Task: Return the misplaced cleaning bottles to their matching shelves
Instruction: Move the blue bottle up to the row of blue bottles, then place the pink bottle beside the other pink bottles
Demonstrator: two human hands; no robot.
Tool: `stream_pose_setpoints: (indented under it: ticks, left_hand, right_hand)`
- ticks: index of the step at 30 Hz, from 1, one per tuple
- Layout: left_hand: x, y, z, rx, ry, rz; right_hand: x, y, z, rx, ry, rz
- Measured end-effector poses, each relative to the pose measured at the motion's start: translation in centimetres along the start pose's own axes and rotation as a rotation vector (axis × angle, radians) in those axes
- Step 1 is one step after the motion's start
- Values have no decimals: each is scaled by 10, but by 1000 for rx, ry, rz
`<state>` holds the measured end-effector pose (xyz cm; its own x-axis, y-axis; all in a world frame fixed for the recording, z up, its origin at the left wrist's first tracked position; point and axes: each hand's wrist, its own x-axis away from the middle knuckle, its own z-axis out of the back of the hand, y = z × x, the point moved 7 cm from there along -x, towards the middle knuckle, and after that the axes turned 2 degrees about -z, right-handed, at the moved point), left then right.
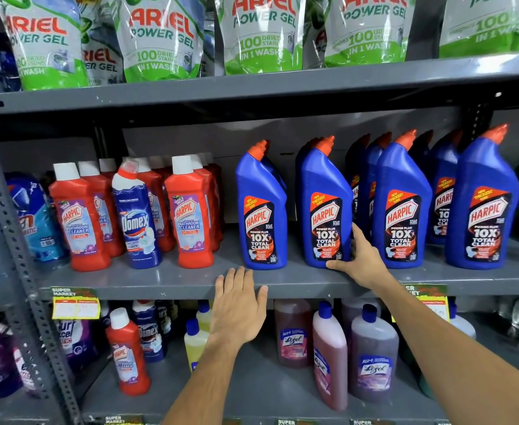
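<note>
On the middle shelf (172, 280) stand red Harpic bathroom cleaner bottles (190, 216) at left and blue Harpic bottles (262, 210) at right. A blue Domex bottle (137, 219) stands among the red ones. My right hand (356, 256) grips the lower right side of a blue Harpic bottle (325, 207), thumb under its base. My left hand (238, 302) lies flat, fingers apart, on the shelf's front edge and holds nothing. On the lower shelf a single red Harpic bottle (127, 357) stands beside dark Domex bottles (150, 332).
Ariel Power Gel pouches (160, 38) fill the top shelf. Pink and purple Lizol bottles (371, 354) and a yellow bottle (195, 338) stand on the lower shelf. Detergent packs (34, 219) sit at far left behind a perforated steel upright (12, 240).
</note>
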<state>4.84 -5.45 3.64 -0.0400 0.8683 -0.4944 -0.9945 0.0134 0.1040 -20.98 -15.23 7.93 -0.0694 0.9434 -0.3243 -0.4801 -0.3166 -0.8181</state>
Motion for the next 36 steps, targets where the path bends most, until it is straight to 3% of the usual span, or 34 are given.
stream_pose_setpoints:
  ticks: [5,15,21,24,28,36]
  left_hand:
    - [0,-1,0,15,-1,-4]
    - [0,-2,-1,37,23,-13]
    - [37,-2,-8,53,200,-52]
    - [67,-4,-32,49,210,-60]
    - [105,-11,-88,70,84,-51]
    - [150,-49,-233,46,-400,-6]
  right_hand:
    - [1,0,0,17,16,10]
    - [33,-3,6,-87,213,67]
    - [98,-15,-8,-124,364,234]
    - [124,-4,-25,-130,393,286]
    - [143,42,-57,-148,388,214]
    - [138,173,-129,2,225,-201]
